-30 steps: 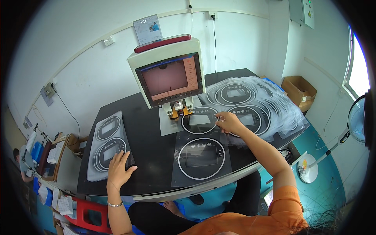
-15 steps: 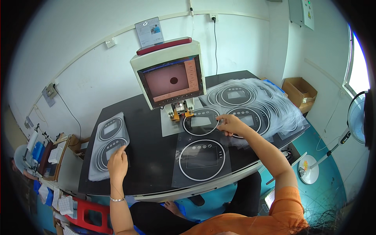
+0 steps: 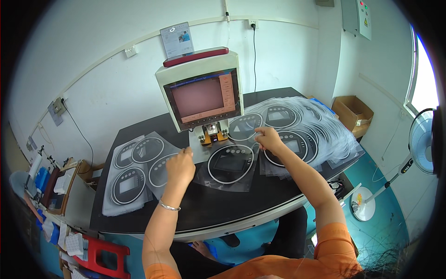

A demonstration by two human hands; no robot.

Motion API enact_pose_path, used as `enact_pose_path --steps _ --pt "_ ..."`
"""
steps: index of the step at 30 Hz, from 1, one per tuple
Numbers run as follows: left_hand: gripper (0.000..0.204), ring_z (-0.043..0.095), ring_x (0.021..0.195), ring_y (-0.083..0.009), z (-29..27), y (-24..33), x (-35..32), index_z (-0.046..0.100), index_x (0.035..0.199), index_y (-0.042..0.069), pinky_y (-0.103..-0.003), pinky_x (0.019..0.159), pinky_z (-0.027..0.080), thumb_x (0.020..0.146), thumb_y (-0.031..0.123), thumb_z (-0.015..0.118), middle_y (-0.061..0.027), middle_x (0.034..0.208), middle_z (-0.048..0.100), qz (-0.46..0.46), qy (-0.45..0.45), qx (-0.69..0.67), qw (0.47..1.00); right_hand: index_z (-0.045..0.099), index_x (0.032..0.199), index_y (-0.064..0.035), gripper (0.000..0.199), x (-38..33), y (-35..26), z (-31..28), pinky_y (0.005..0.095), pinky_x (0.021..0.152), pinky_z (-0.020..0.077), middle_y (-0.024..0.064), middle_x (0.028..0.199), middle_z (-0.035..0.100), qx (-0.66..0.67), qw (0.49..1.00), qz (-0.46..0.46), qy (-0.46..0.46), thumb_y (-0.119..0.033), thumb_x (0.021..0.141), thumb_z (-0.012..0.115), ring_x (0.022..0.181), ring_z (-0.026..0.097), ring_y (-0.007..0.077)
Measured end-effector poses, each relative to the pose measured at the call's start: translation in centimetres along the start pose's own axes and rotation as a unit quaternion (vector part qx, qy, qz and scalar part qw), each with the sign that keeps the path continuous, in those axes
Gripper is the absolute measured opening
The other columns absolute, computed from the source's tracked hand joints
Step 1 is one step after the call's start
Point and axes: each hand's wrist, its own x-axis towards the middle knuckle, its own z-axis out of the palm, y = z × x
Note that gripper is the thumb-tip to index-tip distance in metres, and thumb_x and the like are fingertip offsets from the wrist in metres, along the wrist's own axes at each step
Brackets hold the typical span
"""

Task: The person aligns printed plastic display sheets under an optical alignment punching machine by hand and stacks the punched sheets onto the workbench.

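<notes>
My left hand (image 3: 180,167) is closed, fingertips pinched, at the right edge of a clear film sheet (image 3: 157,160) printed with two white-ringed dark circles. That sheet lies slanted, partly over the left stack of similar films (image 3: 116,204). My right hand (image 3: 269,141) pinches the edge of another two-circle film sheet (image 3: 231,176), which sits tilted in front of the machine. The sheet's far circle is beside the machine's small yellow-and-metal head (image 3: 213,135). A large, fanned pile of films (image 3: 332,132) spreads to the right of my right hand.
The white machine's monitor (image 3: 200,98) shows a plain pinkish field. All this stands on a black table (image 3: 174,216). To the right are a cardboard box (image 3: 355,114) and a standing fan (image 3: 422,142); a red stool (image 3: 109,255) is at lower left.
My left hand has moved right, drawing a film off the left stack. My right hand has shifted the machine's sheet, turning it rightward at the far end. The dark dot left the monitor.
</notes>
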Motion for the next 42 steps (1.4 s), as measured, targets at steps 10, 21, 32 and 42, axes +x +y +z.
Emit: enact_pose_path --steps 10,21,32,42 --pt "0.026 0.067 0.084 -0.0275 4.1 0.4 -3.3 0.07 0.116 0.014 -0.041 0.067 0.052 0.091 0.018 0.065 -0.0077 0.09 0.068 0.124 0.072 0.032 0.989 0.066 0.122 0.0014 0.042 2.6 1.9 0.4 0.0332 0.053 0.0553 0.0158 0.078 0.072 -0.063 0.996 0.008 0.064 -0.006 0.082 0.06 0.053 0.068 0.0196" --pt "0.029 0.066 0.094 -0.0275 3.6 0.7 -3.5 0.069 0.12 0.015 -0.043 0.074 0.054 0.092 0.02 0.065 -0.0082 0.107 0.068 0.101 0.03 0.041 0.994 0.055 0.135 0.0024 0.053 1.5 1.4 0.8 0.0272 0.051 0.0543 0.0173 0.106 0.067 -0.052 0.997 0.003 0.063 -0.012 0.087 0.071 0.062 0.068 0.0157" --pt "0.031 0.066 0.094 -0.0271 2.3 2.5 -4.6 0.067 0.112 0.0 -0.039 0.074 0.056 0.082 0.004 0.059 -0.0101 0.106 0.069 0.134 0.014 -0.006 0.991 0.059 0.132 -0.0009 0.057 3.7 0.7 -2.5 0.038 0.077 0.0588 0.0223 0.121 0.065 -0.313 0.944 -0.064 -0.086 -0.007 0.076 0.071 0.086 0.073 0.0277" --pt "0.048 0.058 0.119 -0.033 -0.3 6.3 -10.1 0.062 0.13 0.0 -0.04 0.099 0.05 0.081 0.001 0.061 -0.0202 0.132 0.06 0.217 -0.027 -0.062 0.974 0.069 0.115 -0.0053 0.039 1.6 1.5 -6.9 0.0486 0.097 0.0489 0.0192 0.135 0.055 -0.557 0.811 -0.07 0.162 -0.009 0.076 0.07 0.127 0.054 0.0355"
